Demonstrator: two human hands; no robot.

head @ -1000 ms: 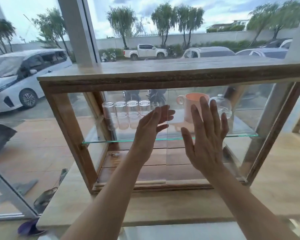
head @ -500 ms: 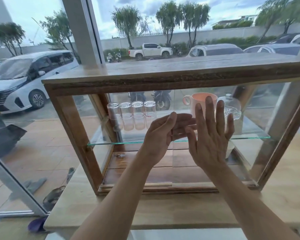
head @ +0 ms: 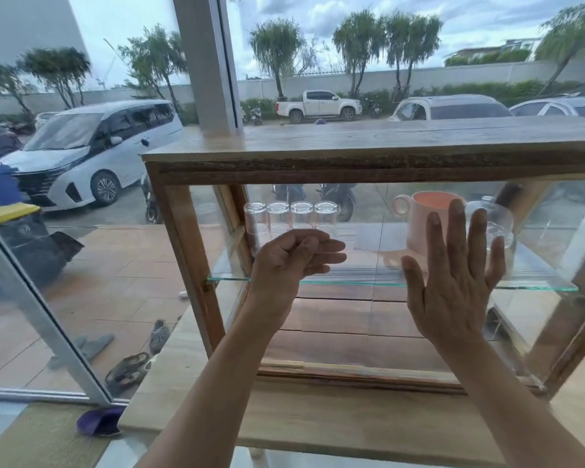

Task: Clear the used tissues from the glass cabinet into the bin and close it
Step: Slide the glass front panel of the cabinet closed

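1. Glass cabinet [head: 196,251] sits on the wood bench [head: 318,423] by the window; no tissues visible inside, so clearing looks done.
2. Shelf holds 4 upturned glasses [head: 291,214], pink mug [head: 419,221], clear jar [head: 490,221].
3. Right hand [head: 453,285] spread flat vs front glass; left hand [head: 291,261] loosely curled, holding nothing.
4. Left to do: prob. finish sliding door shut. Bin not in view.
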